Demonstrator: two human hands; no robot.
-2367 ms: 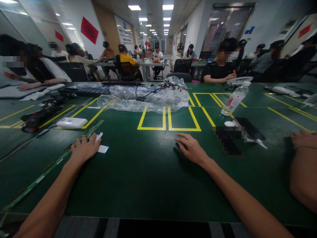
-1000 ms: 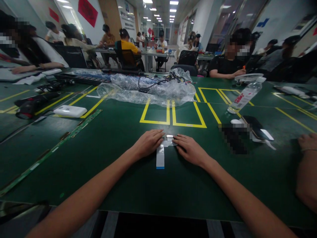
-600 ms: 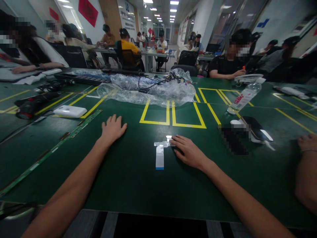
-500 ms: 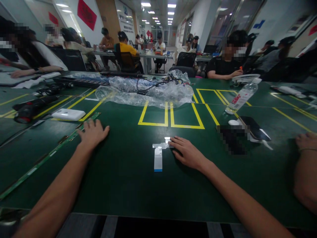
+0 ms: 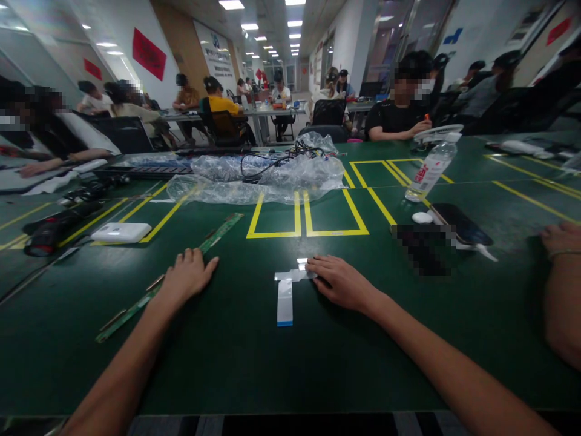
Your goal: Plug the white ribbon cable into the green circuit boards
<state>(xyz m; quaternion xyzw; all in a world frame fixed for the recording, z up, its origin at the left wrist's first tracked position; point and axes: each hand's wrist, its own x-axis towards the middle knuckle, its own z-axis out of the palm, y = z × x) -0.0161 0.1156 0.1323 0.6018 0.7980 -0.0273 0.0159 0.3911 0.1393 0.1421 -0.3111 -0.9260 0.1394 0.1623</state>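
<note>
My left hand (image 5: 186, 278) lies over a long, narrow green circuit board (image 5: 222, 233), palm down, with the thumb stretched out to the side. Both ends of the board show; its middle is hidden beneath the hand and wrist. A white flat ribbon cable (image 5: 285, 300) with a blue end lies on the green table (image 5: 245, 363) between my hands, bent at a right angle. My right hand (image 5: 338, 278) rests flat with fingers extended, its fingertips at the cable's upper right part.
Clear plastic wrap (image 5: 272, 178) with black wires (image 5: 276, 158) lies across the back. A white device (image 5: 121, 232) and black tool (image 5: 54, 233) sit left. Toward the right are a bottle (image 5: 431, 172), a phone (image 5: 460, 223) and another person's arm (image 5: 563, 290).
The circuit board has slid to the right along its length, so my left hand now covers its middle rather than its far end. My right hand stays by the ribbon cable.
</note>
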